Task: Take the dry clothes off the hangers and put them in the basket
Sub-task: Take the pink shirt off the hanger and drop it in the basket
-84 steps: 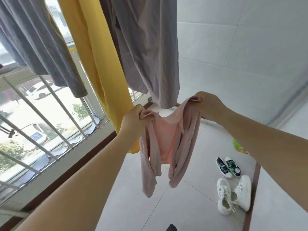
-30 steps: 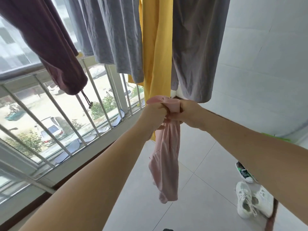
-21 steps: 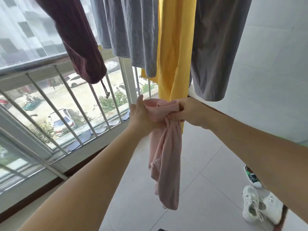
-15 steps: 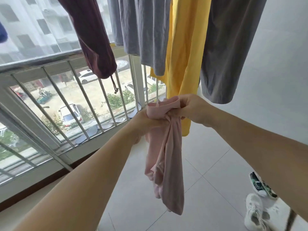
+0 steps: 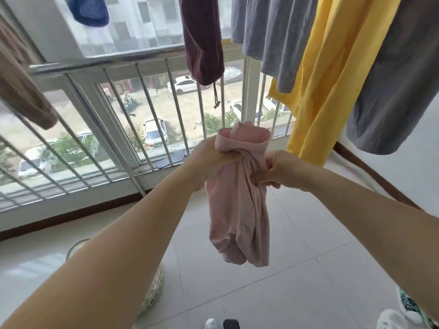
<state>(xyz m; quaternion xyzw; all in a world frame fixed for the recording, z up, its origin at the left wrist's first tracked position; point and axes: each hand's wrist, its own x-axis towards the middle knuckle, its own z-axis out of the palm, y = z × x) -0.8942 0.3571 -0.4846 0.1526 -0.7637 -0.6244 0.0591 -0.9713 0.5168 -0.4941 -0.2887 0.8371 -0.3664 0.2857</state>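
A pink garment (image 5: 237, 210) hangs bunched in front of me, folded over at its top. My left hand (image 5: 209, 157) grips its upper left part and my right hand (image 5: 278, 169) pinches the gathered cloth just right of it. The woven basket (image 5: 152, 288) stands on the floor at lower left, mostly hidden behind my left forearm. Overhead hang a yellow garment (image 5: 332, 74), a grey one (image 5: 273, 36), another grey one (image 5: 399, 79), a maroon one (image 5: 202, 39), a blue one (image 5: 88, 8) and a brown one (image 5: 19, 77). No hangers show.
A barred window railing (image 5: 123, 110) runs along the left with a street and cars below. White tiled floor (image 5: 273, 288) lies under the garment. Shoes (image 5: 408, 309) sit at the bottom right corner. A white wall (image 5: 403, 174) closes the right side.
The view has swung left, bringing the basket, the blue and the brown garments into sight. Both hands gathered the spread pink garment into a bunch; my right hand slipped lower on it.
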